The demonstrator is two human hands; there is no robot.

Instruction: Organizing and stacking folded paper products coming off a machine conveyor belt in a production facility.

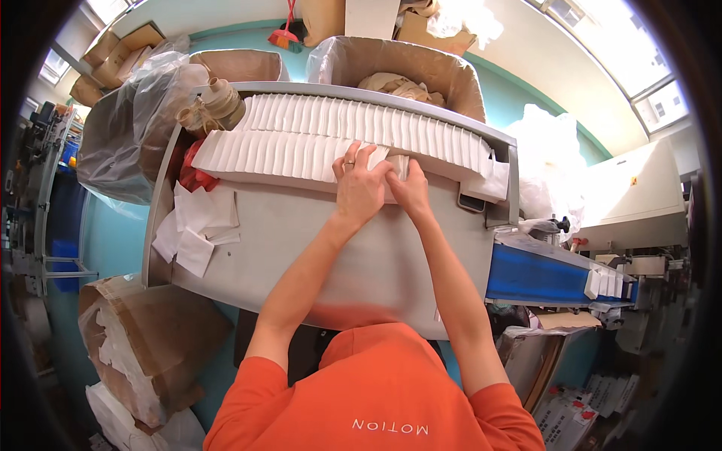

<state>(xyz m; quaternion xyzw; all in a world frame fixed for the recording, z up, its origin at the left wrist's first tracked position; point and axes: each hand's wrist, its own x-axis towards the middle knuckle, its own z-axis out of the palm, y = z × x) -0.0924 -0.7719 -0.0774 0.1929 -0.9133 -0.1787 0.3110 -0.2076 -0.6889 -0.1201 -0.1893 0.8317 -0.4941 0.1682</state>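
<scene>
Two long rows of white folded paper packets, an upper row (353, 116) and a nearer row (263, 156), stand on edge along the far side of a metal table (301, 225). My left hand (359, 184) grips the packets at the right end of the nearer row, its fingers bent over their tops. Close against it, my right hand (411, 189) pinches a small bunch of packets (400, 167) between thumb and fingers. The fingers partly hide where this bunch meets the row.
Loose white packets (197, 225) lie at the table's left, near a red plastic bag (197, 169) and tan rolls (218, 105). A phone (471, 203) lies at the right. Beyond are a blue conveyor (534, 274) and a lined carton (459, 83). Another carton (165, 331) stands lower left.
</scene>
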